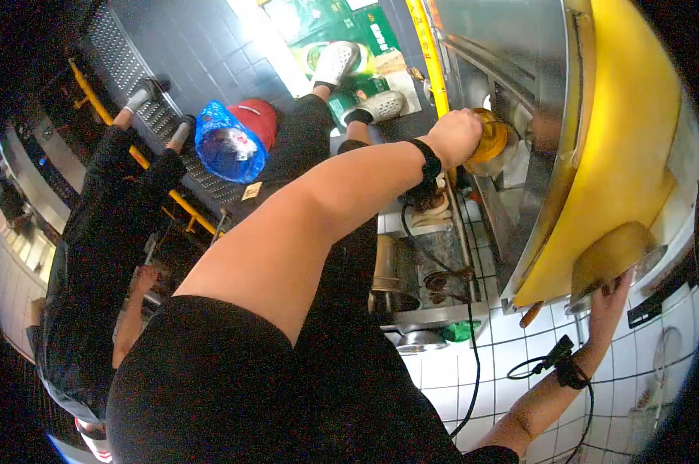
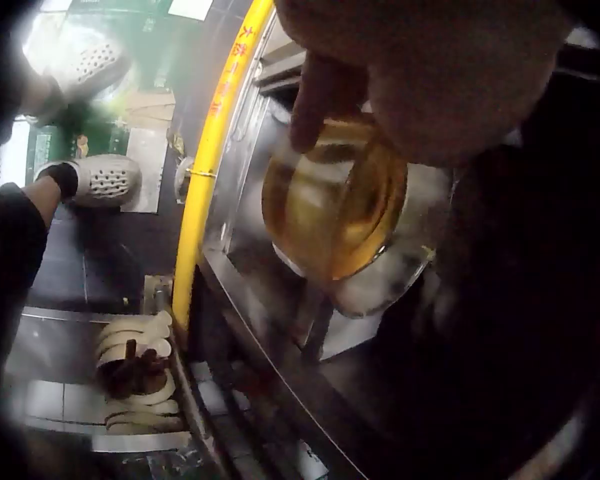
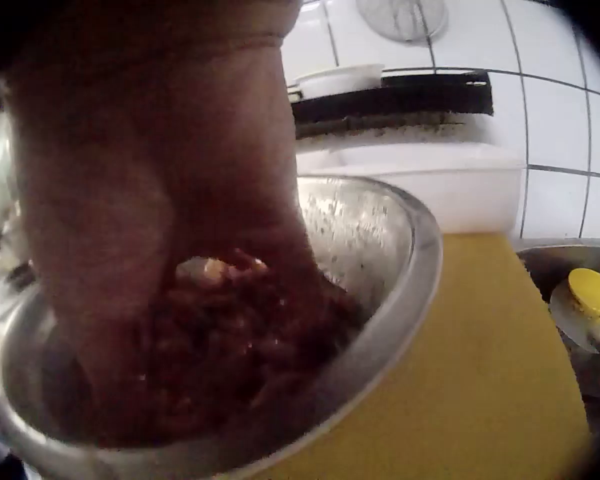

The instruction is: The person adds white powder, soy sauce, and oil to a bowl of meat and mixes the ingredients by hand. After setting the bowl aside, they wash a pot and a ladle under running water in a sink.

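At the metal counter, the left hand [image 1: 456, 139] [image 2: 440, 80] grips the upper edge of a clear container [image 2: 335, 215] holding amber liquid; it also shows as a round amber shape [image 1: 495, 147] in the head view. Over on the yellow board [image 1: 628, 131] [image 3: 490, 340], the right hand [image 1: 614, 290] [image 3: 160, 210] reaches into a metal bowl [image 1: 660, 254] [image 3: 415, 250]. Dark red, wet-looking pieces [image 3: 225, 340] fill part of this bowl, and the right fingers are sunk among them, so their curl is hidden.
A yellow pipe [image 1: 429, 54] [image 2: 210, 150] runs along the counter. Pots [image 1: 396, 271] stand below. Another person [image 1: 94, 224] is at the left, near a blue bag [image 1: 229, 147]. A white tray [image 3: 460, 195] and a small yellow bowl [image 3: 592, 292] lie beyond the metal bowl.
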A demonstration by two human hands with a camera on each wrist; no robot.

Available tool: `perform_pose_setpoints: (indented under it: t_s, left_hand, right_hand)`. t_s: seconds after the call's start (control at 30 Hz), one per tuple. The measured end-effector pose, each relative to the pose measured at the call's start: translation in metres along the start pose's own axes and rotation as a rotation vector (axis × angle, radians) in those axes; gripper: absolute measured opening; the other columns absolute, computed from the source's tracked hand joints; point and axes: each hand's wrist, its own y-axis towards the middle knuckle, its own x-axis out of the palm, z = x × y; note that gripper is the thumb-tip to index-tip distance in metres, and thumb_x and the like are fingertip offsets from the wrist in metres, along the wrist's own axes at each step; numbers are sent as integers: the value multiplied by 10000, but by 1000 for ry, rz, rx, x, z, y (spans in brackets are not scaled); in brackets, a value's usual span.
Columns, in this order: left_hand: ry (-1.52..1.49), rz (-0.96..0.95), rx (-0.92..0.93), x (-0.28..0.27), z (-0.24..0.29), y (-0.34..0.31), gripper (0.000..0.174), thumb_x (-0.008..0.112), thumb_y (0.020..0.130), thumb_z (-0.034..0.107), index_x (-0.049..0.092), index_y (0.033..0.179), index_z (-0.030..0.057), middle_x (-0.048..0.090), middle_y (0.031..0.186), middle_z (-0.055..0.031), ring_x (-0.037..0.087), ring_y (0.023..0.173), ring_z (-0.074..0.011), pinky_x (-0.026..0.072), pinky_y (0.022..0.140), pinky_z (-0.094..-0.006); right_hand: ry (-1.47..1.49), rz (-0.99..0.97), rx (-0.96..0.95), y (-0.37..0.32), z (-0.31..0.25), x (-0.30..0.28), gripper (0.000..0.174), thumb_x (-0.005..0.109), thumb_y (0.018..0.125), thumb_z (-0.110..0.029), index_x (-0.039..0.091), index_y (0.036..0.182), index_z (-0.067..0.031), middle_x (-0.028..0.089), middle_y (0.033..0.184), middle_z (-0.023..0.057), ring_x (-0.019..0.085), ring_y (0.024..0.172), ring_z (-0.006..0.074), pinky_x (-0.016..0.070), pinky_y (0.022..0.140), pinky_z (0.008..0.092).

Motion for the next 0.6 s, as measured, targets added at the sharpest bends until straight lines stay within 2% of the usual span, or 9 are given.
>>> perform_pose_setpoints:
  t_s: [0.03, 0.13, 0.23, 0.27, 0.33, 0.37, 0.43, 0.47, 0.6]
  left_hand:
    - [-15, -1, 0, 7, 2, 3, 159, 616, 777, 95, 622, 872, -33, 663, 833, -228, 674, 803, -385, 563, 728, -477]
    - [37, -32, -2, 13, 16, 13, 176, 611, 771, 85, 647, 902, -26, 670, 848, -216, 673, 809, -367, 570, 729, -452]
    - [75, -177, 98, 16, 29, 21, 190, 602, 763, 70, 677, 912, -20, 674, 875, -218, 670, 814, -362, 575, 738, -435]
    - [76, -189, 137, 19, 35, 23, 186, 600, 763, 69, 686, 901, -21, 675, 882, -215, 673, 812, -363, 576, 740, -431]
    - [55, -243, 86, 24, 48, 26, 179, 590, 791, 100, 691, 879, -19, 685, 930, -208, 676, 883, -361, 579, 745, -433]
    - [55, -247, 96, 30, 53, 26, 179, 590, 791, 100, 691, 879, -19, 685, 930, -208, 676, 883, -361, 579, 745, -433]
    - [-73, -287, 34, 50, 61, 29, 146, 632, 763, 107, 734, 853, 53, 708, 991, -113, 629, 1015, -302, 532, 875, -392]
    - [-68, -192, 152, 88, 54, 32, 157, 626, 767, 109, 735, 861, 48, 709, 1014, -114, 628, 1030, -297, 531, 882, -384]
    - [-217, -226, 142, 106, 69, 45, 164, 625, 783, 115, 725, 890, 39, 706, 1006, -130, 630, 1019, -317, 527, 870, -400]
  right_hand:
    - [-13, -1, 6, 2, -4, 3, 524, 504, 917, -15, 421, 1435, -13, 429, 1468, 201, 467, 1309, 303, 400, 1059, 387]
    - [-639, 116, -264, 13, -23, 14, 436, 505, 870, 23, 526, 1306, 6, 543, 1321, 257, 537, 1227, 391, 450, 1007, 393]
    - [-774, 62, -223, 17, 18, -23, 357, 572, 892, -83, 599, 1240, -10, 625, 1249, 230, 608, 1133, 364, 482, 953, 431]
    - [-778, 68, -217, 15, 15, -26, 357, 572, 892, -83, 599, 1240, -10, 625, 1249, 230, 608, 1133, 364, 482, 953, 431]
    - [-729, 138, 134, 12, 6, -29, 326, 579, 912, -105, 625, 1214, 10, 692, 1122, 207, 659, 1042, 345, 501, 922, 428]
    - [-730, 144, 143, 11, 9, -31, 326, 579, 912, -105, 625, 1214, 10, 692, 1122, 207, 659, 1042, 345, 501, 922, 428]
    - [-540, 208, 38, 9, 14, -35, 337, 577, 926, -114, 588, 1239, 9, 667, 1113, 161, 620, 965, 222, 493, 841, 353]
    - [-407, 208, -25, 9, 15, -35, 382, 573, 924, -120, 554, 1284, 7, 647, 1137, 146, 611, 977, 197, 492, 845, 334]
    - [-595, -13, -217, 9, -26, 7, 649, 672, 760, 34, 449, 1369, -7, 534, 1329, 231, 490, 1236, 443, 380, 1072, 458]
